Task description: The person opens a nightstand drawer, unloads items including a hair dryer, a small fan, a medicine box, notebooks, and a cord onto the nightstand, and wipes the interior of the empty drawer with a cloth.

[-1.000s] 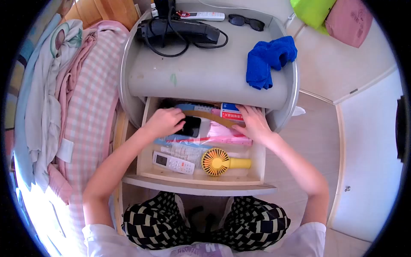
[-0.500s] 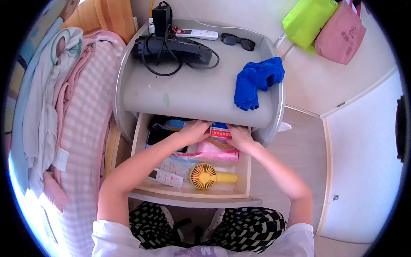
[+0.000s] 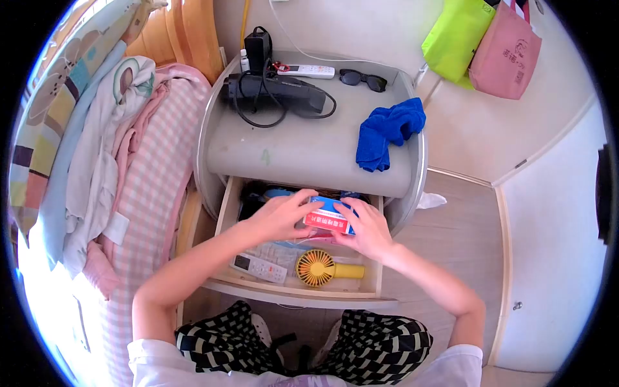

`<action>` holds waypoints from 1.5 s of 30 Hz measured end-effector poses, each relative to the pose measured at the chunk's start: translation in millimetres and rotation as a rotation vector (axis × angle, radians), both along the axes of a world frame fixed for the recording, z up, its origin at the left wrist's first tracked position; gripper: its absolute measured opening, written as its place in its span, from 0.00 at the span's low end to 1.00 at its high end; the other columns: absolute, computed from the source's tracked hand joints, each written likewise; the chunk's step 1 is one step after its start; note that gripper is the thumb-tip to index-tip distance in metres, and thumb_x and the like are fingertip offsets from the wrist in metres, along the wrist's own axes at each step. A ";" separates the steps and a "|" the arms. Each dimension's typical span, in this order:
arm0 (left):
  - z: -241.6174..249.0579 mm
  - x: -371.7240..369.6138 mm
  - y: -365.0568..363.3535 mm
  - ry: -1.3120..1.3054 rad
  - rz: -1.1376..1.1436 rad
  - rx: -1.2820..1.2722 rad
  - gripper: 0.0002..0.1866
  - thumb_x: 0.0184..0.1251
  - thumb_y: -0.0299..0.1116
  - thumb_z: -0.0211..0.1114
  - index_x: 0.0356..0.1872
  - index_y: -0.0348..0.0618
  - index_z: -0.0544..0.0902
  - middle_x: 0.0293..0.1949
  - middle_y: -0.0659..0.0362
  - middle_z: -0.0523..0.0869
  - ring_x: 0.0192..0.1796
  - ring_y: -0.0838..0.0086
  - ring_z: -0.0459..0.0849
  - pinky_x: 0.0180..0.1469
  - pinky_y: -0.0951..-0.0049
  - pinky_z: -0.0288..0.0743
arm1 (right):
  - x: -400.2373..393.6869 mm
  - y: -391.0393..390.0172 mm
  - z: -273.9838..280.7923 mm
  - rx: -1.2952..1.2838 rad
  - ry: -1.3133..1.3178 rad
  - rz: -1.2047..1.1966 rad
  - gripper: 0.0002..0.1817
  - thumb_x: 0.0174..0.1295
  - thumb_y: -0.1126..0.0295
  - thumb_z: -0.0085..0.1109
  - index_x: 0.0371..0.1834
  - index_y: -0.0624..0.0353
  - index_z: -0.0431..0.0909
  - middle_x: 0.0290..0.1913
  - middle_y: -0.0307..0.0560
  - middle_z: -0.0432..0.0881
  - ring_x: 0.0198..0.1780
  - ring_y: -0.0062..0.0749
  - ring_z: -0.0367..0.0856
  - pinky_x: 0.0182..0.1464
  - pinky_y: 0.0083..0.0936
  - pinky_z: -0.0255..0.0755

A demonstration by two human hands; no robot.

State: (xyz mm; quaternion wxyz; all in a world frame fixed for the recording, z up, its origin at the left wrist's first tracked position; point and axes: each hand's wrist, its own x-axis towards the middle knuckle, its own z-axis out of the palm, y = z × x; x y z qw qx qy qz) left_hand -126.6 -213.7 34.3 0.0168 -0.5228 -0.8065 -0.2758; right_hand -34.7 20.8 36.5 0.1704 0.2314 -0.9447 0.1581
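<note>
A small red, white and blue box (image 3: 329, 218) is held between both hands above the open drawer (image 3: 300, 287). My left hand (image 3: 284, 216) grips its left end, and my right hand (image 3: 366, 229) has fingers closed around its right end. Below them in the drawer, a yellow handheld fan (image 3: 316, 267) lies beside a white remote (image 3: 260, 267) on a clear plastic packet. Dark and blue items at the drawer's back are partly hidden by my hands.
On the grey cabinet top (image 3: 303, 142) are a black hair dryer (image 3: 277, 92), a white remote (image 3: 305, 71), sunglasses (image 3: 362, 80) and a blue cloth (image 3: 388, 134). A bed with checked bedding (image 3: 158, 148) stands left. Green (image 3: 455, 42) and pink (image 3: 506, 53) bags hang upper right.
Both hands have lifted the box up out of the drawer's back part. The camera view has shifted slightly, so the cabinet appears a little farther right.
</note>
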 end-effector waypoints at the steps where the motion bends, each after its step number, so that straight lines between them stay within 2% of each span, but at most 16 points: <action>1: 12.0 0.2 -6.4 0.030 -0.004 0.048 0.29 0.49 0.38 0.72 0.55 0.44 0.77 0.58 0.50 0.74 0.43 0.57 0.84 0.43 0.64 0.81 | -2.7 -3.2 10.8 -0.003 0.005 -0.001 0.32 0.47 0.59 0.70 0.57 0.57 0.73 0.56 0.50 0.73 0.53 0.46 0.77 0.52 0.37 0.74; 3: 28.6 -11.0 -13.0 0.048 0.034 0.138 0.30 0.48 0.36 0.72 0.56 0.46 0.77 0.59 0.50 0.75 0.48 0.57 0.83 0.47 0.65 0.81 | -14.4 -7.4 31.3 0.009 0.193 0.011 0.31 0.48 0.59 0.70 0.56 0.56 0.73 0.57 0.50 0.74 0.56 0.46 0.76 0.52 0.37 0.74; 8: 52.9 -46.6 -10.4 0.015 0.204 0.207 0.28 0.55 0.32 0.69 0.60 0.46 0.75 0.66 0.53 0.71 0.57 0.56 0.80 0.56 0.64 0.77 | -70.6 -10.4 49.0 -0.107 0.188 -0.006 0.25 0.55 0.63 0.66 0.56 0.58 0.75 0.61 0.53 0.73 0.62 0.48 0.72 0.59 0.39 0.71; 11: 55.6 -61.2 -7.2 0.038 0.273 0.250 0.25 0.58 0.33 0.67 0.59 0.45 0.75 0.66 0.54 0.71 0.50 0.56 0.83 0.51 0.63 0.78 | -95.6 -14.1 52.6 -0.077 0.221 -0.007 0.23 0.57 0.65 0.64 0.56 0.59 0.75 0.62 0.54 0.72 0.65 0.49 0.69 0.61 0.40 0.70; 13: 46.7 -70.4 -6.6 0.051 0.262 0.226 0.24 0.59 0.33 0.66 0.58 0.44 0.76 0.66 0.52 0.71 0.53 0.55 0.81 0.52 0.63 0.78 | -107.1 -15.7 49.8 -0.049 0.234 -0.012 0.21 0.58 0.66 0.63 0.54 0.59 0.77 0.63 0.55 0.72 0.66 0.49 0.68 0.60 0.39 0.70; 17: 36.5 -77.8 2.1 0.112 0.334 0.264 0.21 0.63 0.31 0.64 0.57 0.41 0.77 0.64 0.50 0.73 0.55 0.54 0.80 0.53 0.63 0.77 | -119.1 -20.1 44.5 -0.025 0.201 -0.058 0.19 0.59 0.67 0.61 0.53 0.60 0.77 0.61 0.55 0.73 0.65 0.49 0.69 0.58 0.39 0.72; 19: 32.9 -82.3 5.7 0.133 0.378 0.284 0.20 0.64 0.31 0.63 0.57 0.42 0.77 0.64 0.50 0.73 0.55 0.53 0.80 0.54 0.63 0.77 | -125.0 -21.9 44.9 -0.056 0.180 -0.076 0.18 0.59 0.69 0.60 0.52 0.62 0.77 0.58 0.54 0.75 0.61 0.49 0.72 0.59 0.37 0.72; 22: 22.5 -91.9 11.7 0.131 0.417 0.305 0.19 0.64 0.30 0.63 0.56 0.42 0.78 0.59 0.48 0.77 0.51 0.51 0.81 0.52 0.62 0.77 | -138.5 -22.4 44.7 -0.035 0.183 -0.084 0.18 0.59 0.69 0.59 0.52 0.63 0.76 0.54 0.53 0.76 0.58 0.47 0.75 0.56 0.36 0.73; 27: 29.6 -81.2 13.8 0.110 0.503 0.295 0.19 0.63 0.28 0.63 0.56 0.41 0.78 0.60 0.49 0.77 0.50 0.52 0.82 0.51 0.63 0.78 | -141.2 -24.7 44.4 0.028 0.266 -0.111 0.17 0.57 0.70 0.59 0.50 0.63 0.76 0.53 0.52 0.78 0.57 0.45 0.76 0.52 0.36 0.75; 29: 31.6 -72.7 8.7 0.374 0.383 0.444 0.18 0.58 0.25 0.64 0.51 0.39 0.79 0.53 0.50 0.81 0.49 0.54 0.83 0.51 0.61 0.78 | -129.0 -28.3 56.4 0.022 0.450 -0.099 0.14 0.59 0.71 0.58 0.48 0.62 0.76 0.50 0.51 0.79 0.54 0.44 0.77 0.51 0.35 0.74; 30: 30.6 -65.6 2.5 0.364 0.386 0.439 0.18 0.58 0.25 0.64 0.51 0.39 0.79 0.53 0.50 0.81 0.49 0.54 0.83 0.51 0.61 0.78 | -117.9 -28.7 60.6 0.020 0.440 -0.098 0.14 0.59 0.71 0.58 0.48 0.62 0.76 0.50 0.51 0.79 0.54 0.44 0.77 0.51 0.35 0.74; 32: 25.2 -49.0 -15.3 0.453 0.110 0.366 0.18 0.54 0.24 0.66 0.49 0.40 0.80 0.50 0.52 0.83 0.46 0.60 0.84 0.49 0.63 0.79 | -87.8 -22.8 64.1 -0.112 0.299 0.029 0.14 0.56 0.72 0.59 0.46 0.62 0.76 0.44 0.49 0.79 0.47 0.44 0.77 0.48 0.35 0.71; 35: -1.5 -27.4 -41.8 0.437 -0.025 0.225 0.19 0.51 0.24 0.68 0.48 0.39 0.81 0.47 0.51 0.85 0.44 0.60 0.85 0.46 0.64 0.81 | -43.2 -9.9 42.4 -0.112 0.216 0.090 0.14 0.56 0.72 0.59 0.46 0.61 0.76 0.42 0.48 0.78 0.44 0.44 0.77 0.46 0.36 0.71; 37: -23.1 -21.0 -53.7 0.372 -0.006 0.193 0.18 0.52 0.25 0.68 0.47 0.39 0.81 0.46 0.52 0.85 0.44 0.60 0.85 0.46 0.64 0.80 | -22.8 1.7 19.5 0.017 -0.011 0.052 0.16 0.56 0.71 0.60 0.47 0.62 0.75 0.43 0.49 0.78 0.46 0.44 0.77 0.48 0.35 0.71; 41: -47.9 -14.5 -44.8 0.218 0.019 0.068 0.15 0.55 0.28 0.67 0.45 0.39 0.81 0.45 0.54 0.85 0.44 0.62 0.85 0.47 0.66 0.80 | -11.8 19.4 -20.6 0.064 -0.161 -0.071 0.18 0.56 0.67 0.61 0.49 0.63 0.75 0.45 0.50 0.78 0.49 0.43 0.77 0.50 0.34 0.72; 45: -55.5 -12.2 -13.4 0.052 0.066 -0.072 0.20 0.58 0.31 0.65 0.52 0.38 0.77 0.54 0.51 0.80 0.53 0.58 0.81 0.55 0.63 0.76 | -14.1 21.4 -38.0 0.211 -0.244 -0.080 0.19 0.57 0.64 0.61 0.48 0.63 0.75 0.47 0.52 0.78 0.52 0.44 0.77 0.53 0.39 0.71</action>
